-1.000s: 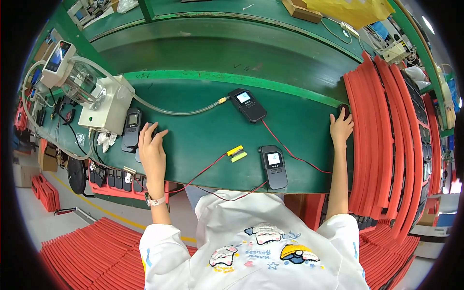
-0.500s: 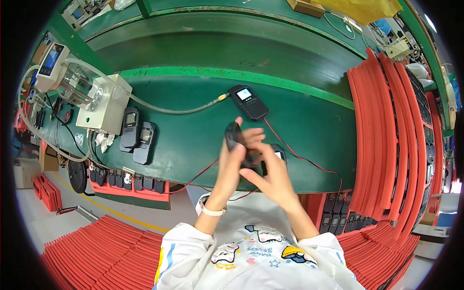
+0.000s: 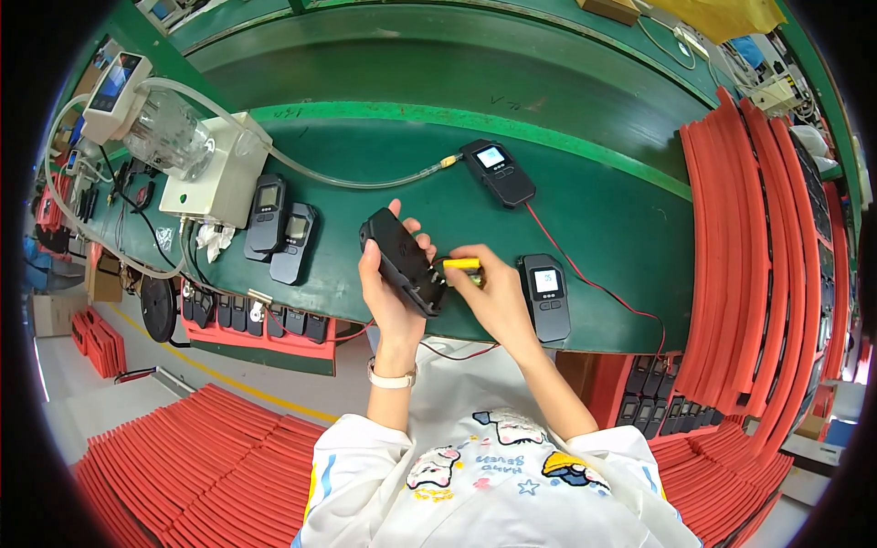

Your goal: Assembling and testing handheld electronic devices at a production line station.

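My left hand (image 3: pixel 385 297) is wrapped round a black handheld meter (image 3: pixel 395 251), held tilted above the bench's near edge with its back side toward me. At the meter's lower end, my right hand (image 3: pixel 493 292) pinches a small yellow stick-like piece (image 3: pixel 461 264) between thumb and fingers. What that piece is, and whether it touches the meter, I cannot make out. Right of my right hand lies a second meter (image 3: pixel 545 297) with a lit screen. Farther back, another lit meter (image 3: pixel 498 173) is joined to a clear tube (image 3: pixel 365 184) and a red wire (image 3: pixel 594 290).
Two dark-screened meters (image 3: pixel 290 245) lie at left beside a cream box (image 3: pixel 215 178) with a clear jar (image 3: pixel 169 137). Tall stacks of red trays (image 3: pixel 731 256) stand along the right edge. A red tray of meters (image 3: pixel 265 320) sits below the bench's left front.
The held meter has turned back side up and moved left in my left hand. My right hand has drawn apart, and a yellow piece now shows in it. The lit meter beside it is uncovered.
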Demonstrator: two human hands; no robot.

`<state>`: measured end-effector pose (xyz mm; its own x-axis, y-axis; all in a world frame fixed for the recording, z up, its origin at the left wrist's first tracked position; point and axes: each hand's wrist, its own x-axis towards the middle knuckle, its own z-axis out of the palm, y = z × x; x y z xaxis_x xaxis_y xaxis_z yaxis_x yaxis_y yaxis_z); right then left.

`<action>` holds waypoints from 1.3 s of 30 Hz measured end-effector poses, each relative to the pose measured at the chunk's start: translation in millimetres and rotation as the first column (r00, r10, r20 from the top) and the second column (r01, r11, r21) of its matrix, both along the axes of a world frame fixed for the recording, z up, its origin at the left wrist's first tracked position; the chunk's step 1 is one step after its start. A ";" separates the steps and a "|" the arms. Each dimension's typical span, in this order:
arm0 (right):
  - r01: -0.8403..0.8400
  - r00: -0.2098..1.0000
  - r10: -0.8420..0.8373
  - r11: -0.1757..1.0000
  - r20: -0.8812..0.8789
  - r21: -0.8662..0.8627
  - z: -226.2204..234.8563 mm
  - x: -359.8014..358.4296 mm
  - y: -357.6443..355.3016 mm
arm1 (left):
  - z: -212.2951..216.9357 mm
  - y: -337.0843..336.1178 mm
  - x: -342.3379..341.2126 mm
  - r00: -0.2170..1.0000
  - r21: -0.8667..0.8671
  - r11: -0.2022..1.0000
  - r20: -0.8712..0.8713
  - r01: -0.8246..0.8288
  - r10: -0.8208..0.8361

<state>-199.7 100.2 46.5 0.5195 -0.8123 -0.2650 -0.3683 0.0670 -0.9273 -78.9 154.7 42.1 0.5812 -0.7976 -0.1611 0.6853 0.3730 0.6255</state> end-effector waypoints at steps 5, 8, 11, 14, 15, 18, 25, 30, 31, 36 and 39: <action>0.078 0.952 -0.159 0.952 0.260 0.297 2.4 -4.6 2.0 | 3.6 -1.4 -7.4 0.998 -0.083 0.997 0.063 0.002 0.003; 0.014 0.965 0.041 0.978 0.257 -0.209 9.3 -5.5 11.4 | 3.5 -1.0 -14.4 0.995 -0.075 0.997 0.094 -0.023 0.030; 0.044 0.987 0.026 0.903 0.158 -0.427 13.6 -2.4 20.8 | 4.8 2.2 -16.6 0.990 -0.065 0.995 0.114 -0.081 0.088; -0.005 0.985 0.086 0.875 0.147 -0.484 21.4 -6.2 25.9 | 4.2 11.5 -14.5 0.953 -0.092 0.987 0.264 -0.129 0.149; -0.061 0.970 0.157 0.896 0.186 -0.440 24.9 -9.3 25.4 | 4.1 14.0 -14.2 0.950 -0.095 0.986 0.270 -0.134 0.155; -0.105 0.956 0.216 0.885 0.200 -0.453 30.2 -9.8 26.1 | 5.8 18.9 -14.0 0.927 -0.149 0.978 0.325 -0.148 0.189; -0.046 0.966 0.175 0.841 0.190 -0.539 35.5 -7.1 30.4 | 16.6 29.5 -10.1 0.869 -0.263 0.965 0.475 -0.007 0.136; -0.079 0.955 0.243 0.761 0.170 -0.644 42.8 -1.6 26.5 | 25.5 27.2 0.1 0.895 -0.153 0.988 0.441 -0.005 0.073; -0.054 0.963 0.219 0.730 0.159 -0.681 40.9 0.0 27.2 | 25.6 26.1 0.2 0.869 -0.138 0.990 0.492 0.011 0.059; -0.003 0.994 0.090 0.576 0.060 -0.817 21.5 0.2 19.3 | 18.1 27.3 -0.9 0.788 -0.093 0.995 0.615 0.049 0.019; 0.040 0.990 0.063 0.731 0.126 -0.681 17.4 -5.0 16.0 | 21.3 29.2 4.8 0.735 -0.019 0.998 0.677 0.064 -0.034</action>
